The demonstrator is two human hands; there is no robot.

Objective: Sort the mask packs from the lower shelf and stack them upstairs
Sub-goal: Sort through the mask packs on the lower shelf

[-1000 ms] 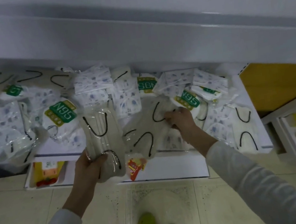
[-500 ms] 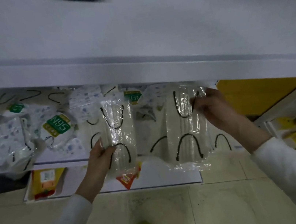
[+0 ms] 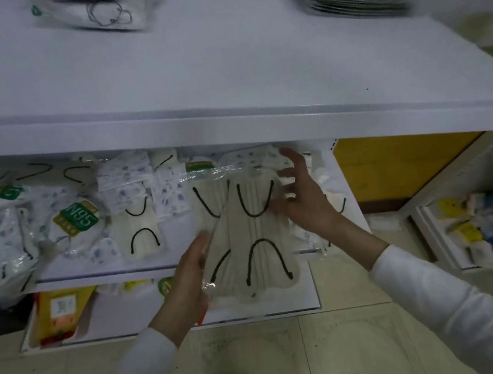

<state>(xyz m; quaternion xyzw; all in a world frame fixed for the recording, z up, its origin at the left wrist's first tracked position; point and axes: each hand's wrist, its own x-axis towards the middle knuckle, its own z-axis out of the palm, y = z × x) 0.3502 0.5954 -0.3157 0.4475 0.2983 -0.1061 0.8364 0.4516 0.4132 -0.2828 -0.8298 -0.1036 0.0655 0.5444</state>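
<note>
left hand (image 3: 190, 272) grips two overlapped mask packs (image 3: 259, 239) by their left edge, before the lower shelf (image 3: 99, 277); right hand (image 3: 305, 200), fingers spread, touches the front one, likely squaring them for stacking.

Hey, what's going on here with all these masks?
A person is sorting at a shelf unit. The left hand grips two overlapping beige mask packs in clear wrap, in front of the lower shelf, while the right hand touches their right edge. An N95 pack and printed packs lie on the lower shelf; blurred stacks sit on the upper shelf.
</note>
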